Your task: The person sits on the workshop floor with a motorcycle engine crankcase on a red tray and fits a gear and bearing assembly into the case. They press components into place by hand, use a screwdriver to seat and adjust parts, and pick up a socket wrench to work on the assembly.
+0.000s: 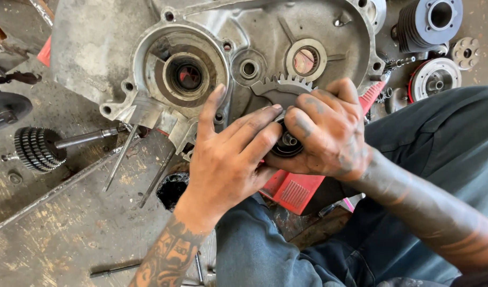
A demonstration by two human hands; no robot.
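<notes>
A grey aluminium engine case (95, 48) lies open in front of me, propped on a red plastic stool (294, 191). Both my hands press on a toothed gear (284, 88) with a round dark hub (286, 144) at the case's lower edge. My left hand (228, 159), greasy, lies over the hub from the left, thumb up against the case's big bearing bore (188, 75). From the right, my right hand (329, 133) wraps its fingers over the gear and hub.
A gear cluster on a shaft (39, 149) lies on the concrete floor at left, with loose rods (119, 159) beside it. A finned cylinder (427, 21), a round red-rimmed part (434, 79) and a small hub (465, 53) sit at top right. My trouser legs fill the lower right.
</notes>
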